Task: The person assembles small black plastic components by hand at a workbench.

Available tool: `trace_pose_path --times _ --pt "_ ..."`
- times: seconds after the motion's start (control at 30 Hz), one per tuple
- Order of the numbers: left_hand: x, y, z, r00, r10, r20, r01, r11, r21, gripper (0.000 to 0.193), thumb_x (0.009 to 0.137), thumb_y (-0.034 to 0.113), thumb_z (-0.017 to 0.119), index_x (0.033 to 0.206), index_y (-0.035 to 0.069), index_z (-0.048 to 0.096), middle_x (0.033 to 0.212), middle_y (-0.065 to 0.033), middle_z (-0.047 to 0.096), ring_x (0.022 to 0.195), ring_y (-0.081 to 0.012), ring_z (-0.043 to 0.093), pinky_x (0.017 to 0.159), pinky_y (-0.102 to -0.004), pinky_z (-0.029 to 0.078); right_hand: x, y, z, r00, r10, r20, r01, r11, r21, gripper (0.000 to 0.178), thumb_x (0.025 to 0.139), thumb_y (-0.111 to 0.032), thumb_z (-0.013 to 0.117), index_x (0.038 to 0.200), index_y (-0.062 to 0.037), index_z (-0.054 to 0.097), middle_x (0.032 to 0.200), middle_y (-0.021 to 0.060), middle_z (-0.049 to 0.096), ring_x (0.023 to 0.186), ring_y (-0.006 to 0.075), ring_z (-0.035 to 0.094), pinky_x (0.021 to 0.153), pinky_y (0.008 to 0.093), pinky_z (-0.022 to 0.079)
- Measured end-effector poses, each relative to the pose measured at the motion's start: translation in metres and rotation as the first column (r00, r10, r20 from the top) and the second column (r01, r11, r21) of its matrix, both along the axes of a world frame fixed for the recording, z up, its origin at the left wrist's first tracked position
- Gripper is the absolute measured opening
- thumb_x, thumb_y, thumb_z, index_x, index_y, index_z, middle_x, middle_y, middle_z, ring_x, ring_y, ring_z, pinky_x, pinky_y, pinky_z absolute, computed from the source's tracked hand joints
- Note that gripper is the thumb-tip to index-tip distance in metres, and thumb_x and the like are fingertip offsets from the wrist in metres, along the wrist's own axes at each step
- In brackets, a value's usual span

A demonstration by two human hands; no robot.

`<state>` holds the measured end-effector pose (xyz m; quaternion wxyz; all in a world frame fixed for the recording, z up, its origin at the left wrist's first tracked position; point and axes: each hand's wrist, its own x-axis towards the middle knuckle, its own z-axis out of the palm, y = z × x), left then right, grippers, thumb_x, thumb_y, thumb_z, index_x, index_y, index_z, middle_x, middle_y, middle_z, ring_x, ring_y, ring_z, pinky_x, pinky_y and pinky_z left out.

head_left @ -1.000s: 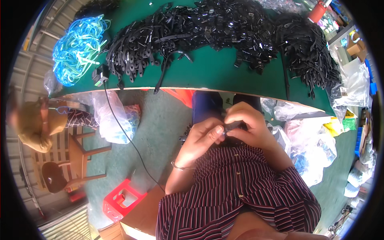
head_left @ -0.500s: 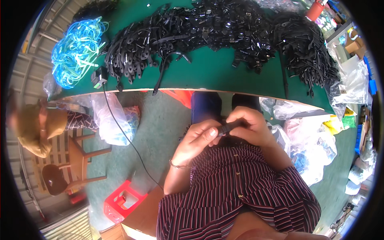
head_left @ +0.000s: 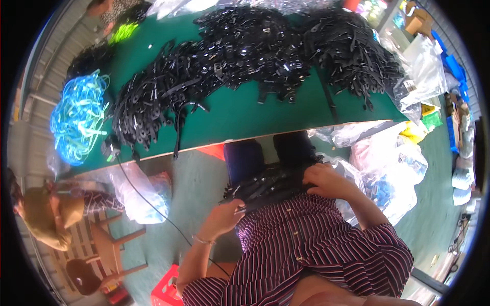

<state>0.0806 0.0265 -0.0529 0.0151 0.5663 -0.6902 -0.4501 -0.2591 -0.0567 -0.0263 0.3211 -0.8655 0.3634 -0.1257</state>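
Note:
A heap of black straps (head_left: 273,184) lies across my lap. At its left end my left hand (head_left: 224,218) is closed, thumb against the fingers. A small dark, shiny bit shows at the thumb tip, too small to name. My right hand (head_left: 329,182) is at the right end of the heap, its fingers curled down against the straps. Whatever sits under those fingers is hidden. Ahead, a long pile of black straps with shiny buckles (head_left: 245,56) covers much of the green table (head_left: 245,112).
Blue and pale green cords (head_left: 79,120) are bunched at the table's left end. A black cable (head_left: 168,217) runs from a small black box (head_left: 109,148) down past my left arm. Plastic bags (head_left: 388,168) stand right, a red stool (head_left: 167,289) lower left. Another person (head_left: 46,217) sits left.
My hands, together over my lap on a small black piece, have moved apart, left hand down and left, right hand slightly down. The lap heap shows between them. The whole view has turned.

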Motion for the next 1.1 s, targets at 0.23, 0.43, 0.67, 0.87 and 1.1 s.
trace_pose_path --times 0.23,0.43,0.67,0.87,1.1 --pt "0.000 0.029 0.009 1.000 0.010 0.020 -0.006 0.981 -0.194 0.032 0.076 0.022 0.062 0.104 0.008 0.054 0.092 -0.0145 0.061 0.086 -0.0311 0.059 0.072 -0.0414 0.047 -0.020 -0.085 0.036 0.804 -0.556 0.211 0.552 0.566 -0.612 0.031 0.068 -0.009 0.067 0.096 -0.0033 0.056 0.091 0.0134 0.059 0.086 0.0319 0.055 0.074 0.0389 0.046" --pt "0.002 0.003 0.031 0.901 0.238 0.362 -0.024 0.862 -0.506 0.027 0.074 0.022 0.064 0.096 0.008 0.057 0.085 -0.0127 0.059 0.078 -0.0309 0.058 0.067 -0.0402 0.046 -0.031 -0.118 0.025 0.786 -0.615 0.052 0.540 0.644 -0.542 0.038 0.070 -0.002 0.060 0.107 -0.0064 0.052 0.083 0.0147 0.058 0.075 0.0304 0.058 0.065 0.0396 0.045" --pt "0.067 -0.095 0.062 0.830 0.552 -0.073 -0.356 0.425 -0.832 0.029 0.072 0.008 0.064 0.100 0.004 0.058 0.091 -0.0137 0.059 0.081 -0.0314 0.057 0.071 -0.0391 0.047 -0.038 -0.119 0.028 0.775 -0.518 0.363 0.447 0.854 0.265 0.033 0.076 0.007 0.043 0.105 -0.0019 0.058 0.074 0.0003 0.051 0.067 0.0077 0.052 0.060 0.0214 0.042" --pt "0.057 -0.179 0.052 0.856 0.514 0.052 -0.097 0.258 -0.961 0.040 0.067 0.012 0.067 0.106 0.011 0.057 0.108 -0.0061 0.052 0.099 -0.0278 0.048 0.080 -0.0394 0.043 -0.008 -0.097 0.057 0.715 -0.434 0.548 0.447 0.887 0.120 0.030 0.073 0.012 0.049 0.098 -0.0008 0.060 0.080 0.0025 0.054 0.069 0.0107 0.052 0.065 0.0222 0.044" --pt "0.056 -0.227 0.039 0.713 0.633 0.301 0.042 0.390 -0.920 0.018 0.070 0.016 0.065 0.088 0.014 0.062 0.098 -0.0007 0.055 0.097 -0.0224 0.049 0.076 -0.0398 0.041 0.002 -0.080 0.079 0.813 -0.341 0.472 0.504 0.819 -0.275 0.019 0.067 0.007 0.064 0.084 0.0009 0.061 0.079 0.0061 0.054 0.069 0.0135 0.052 0.064 0.0241 0.043"
